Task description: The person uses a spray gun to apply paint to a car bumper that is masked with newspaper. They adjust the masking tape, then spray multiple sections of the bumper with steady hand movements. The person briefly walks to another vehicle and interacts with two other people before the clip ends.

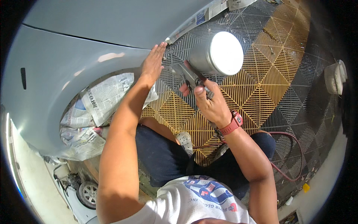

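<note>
My right hand [214,102] grips a metal spray gun [193,79] by its handle, fingers wrapped round it. On the gun sits a large silver cup [199,56] with a bright white top [227,54]. The gun's front points toward the car body and stands apart from it. My left hand [152,63] lies flat, fingers stretched out together, at the lower corner of the grey car fender [93,48], beside the seam with the door panel [119,18]. It holds nothing.
Newspaper [108,97] covers the wheel arch, and more masking paper [203,18] runs under the door. A red hose [300,149] curls over the black and yellow slatted floor tiles [257,84]. At the right stands a whitish tub [332,78]. Another vehicle's wheel [88,194] shows lower left.
</note>
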